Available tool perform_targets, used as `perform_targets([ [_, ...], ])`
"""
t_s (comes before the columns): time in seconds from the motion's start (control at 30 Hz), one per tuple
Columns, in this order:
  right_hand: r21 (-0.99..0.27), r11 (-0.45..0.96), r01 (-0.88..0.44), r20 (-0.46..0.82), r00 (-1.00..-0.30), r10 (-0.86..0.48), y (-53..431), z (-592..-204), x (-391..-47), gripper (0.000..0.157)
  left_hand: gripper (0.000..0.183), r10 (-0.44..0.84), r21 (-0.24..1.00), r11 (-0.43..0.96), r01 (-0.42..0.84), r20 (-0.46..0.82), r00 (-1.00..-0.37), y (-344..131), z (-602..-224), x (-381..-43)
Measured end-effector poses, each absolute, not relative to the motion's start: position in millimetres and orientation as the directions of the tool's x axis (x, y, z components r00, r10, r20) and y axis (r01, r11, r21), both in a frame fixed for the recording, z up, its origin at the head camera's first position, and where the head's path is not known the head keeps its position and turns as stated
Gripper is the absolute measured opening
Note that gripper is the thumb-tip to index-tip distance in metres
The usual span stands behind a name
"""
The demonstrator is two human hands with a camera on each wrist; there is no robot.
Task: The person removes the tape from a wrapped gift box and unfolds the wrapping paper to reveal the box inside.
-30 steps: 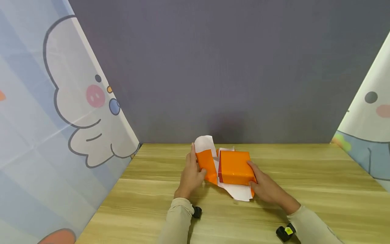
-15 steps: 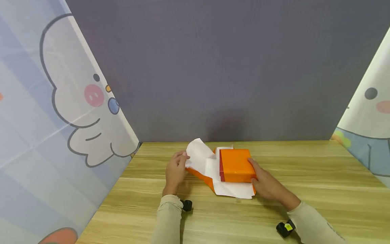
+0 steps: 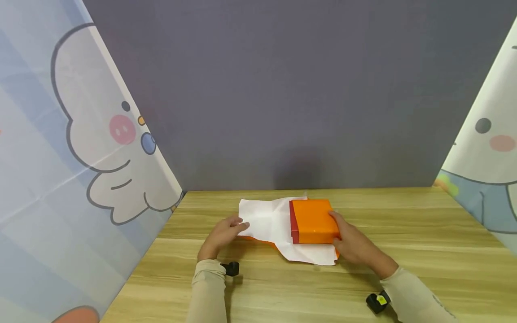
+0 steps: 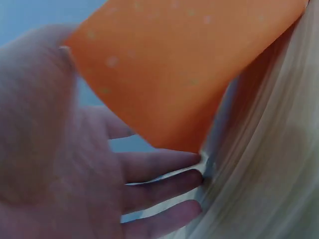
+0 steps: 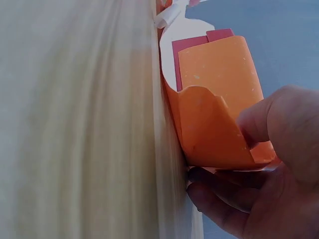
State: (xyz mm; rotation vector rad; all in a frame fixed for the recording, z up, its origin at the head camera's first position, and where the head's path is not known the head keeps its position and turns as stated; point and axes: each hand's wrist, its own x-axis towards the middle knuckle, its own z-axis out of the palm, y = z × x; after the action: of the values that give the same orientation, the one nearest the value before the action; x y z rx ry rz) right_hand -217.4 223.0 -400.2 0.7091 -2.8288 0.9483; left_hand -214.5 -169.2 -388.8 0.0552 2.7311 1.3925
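A dark red box (image 3: 294, 222), partly covered by orange wrapping paper (image 3: 315, 220), rests on the table. My right hand (image 3: 352, 237) grips its right end, thumb on the near side in the right wrist view and fingers at the lower edge. On the left the paper lies unfolded, its white inner side (image 3: 260, 220) facing up. My left hand (image 3: 222, 233) is at the left edge of that flap, thumb and fingertips over the white side. In the left wrist view the flap's orange outer side (image 4: 164, 74) hides part of the hand; the lower fingers (image 4: 159, 191) are extended and spread.
The wooden table (image 3: 282, 291) ends at a dark grey back panel (image 3: 282, 89). Cartoon-printed sheets stand at the left (image 3: 101, 112) and right. Black wrist cameras (image 3: 377, 303) sit by both sleeves, low over the table.
My left hand has moved left and toward me, turning the paper flap outward from its folded, raised position until its white side lies flat. My right hand stays on the wrapped box.
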Motion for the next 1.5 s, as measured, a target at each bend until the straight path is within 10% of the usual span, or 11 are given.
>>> perform_targets([
  [0.6,-0.572,0.691,-0.441,0.221,-0.895,-0.388,220,-397,-217,0.074,0.077,0.079,0.239,0.97,0.039,-0.16,-0.984,-98,-369,-199],
  [0.97,-0.529,0.729,-0.435,0.223,-0.9,-0.375,215,-399,-214,0.078,0.111,0.256,0.575,0.807,0.135,-0.134,-0.957,-60,-375,-204],
  [1.5,-0.504,0.746,-0.436,0.241,-0.9,-0.363,208,-400,-210,0.081,0.099,0.184,0.324,0.935,0.146,-0.089,-0.979,-42,-382,-201],
])
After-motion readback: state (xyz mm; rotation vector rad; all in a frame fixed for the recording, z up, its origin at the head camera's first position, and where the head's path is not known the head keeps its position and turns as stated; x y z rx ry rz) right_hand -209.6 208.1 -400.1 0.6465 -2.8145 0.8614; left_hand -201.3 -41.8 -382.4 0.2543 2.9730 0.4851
